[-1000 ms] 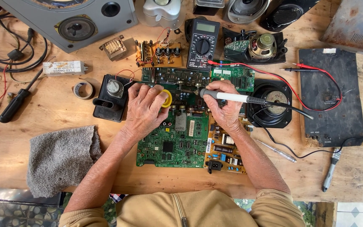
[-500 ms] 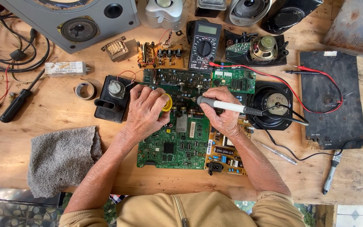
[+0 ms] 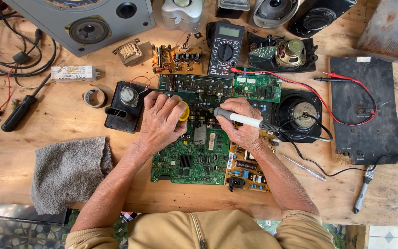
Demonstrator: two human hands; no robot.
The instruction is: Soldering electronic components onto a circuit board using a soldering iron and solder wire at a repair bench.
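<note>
Gripped like a pen in the right hand (image 3: 242,131), the soldering iron (image 3: 245,121) points its tip down onto the green circuit board (image 3: 192,159) lying mid-bench. Left hand (image 3: 162,122) is clenched around a yellow solder spool (image 3: 184,111) just left of the tip. Soldering looks under way; no finished joint shows. Above the board sits a multimeter (image 3: 225,48); left of it, a grey cloth (image 3: 70,170).

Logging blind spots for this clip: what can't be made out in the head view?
- Soldering iron tip: hidden behind the right hand.
- Yellow item: mostly covered by the left hand; its kind is unclear.
- Green board: its upper part lies under both hands.
- Grey speaker: cut off by the top edge.
- Meter screen: too small to read.
</note>
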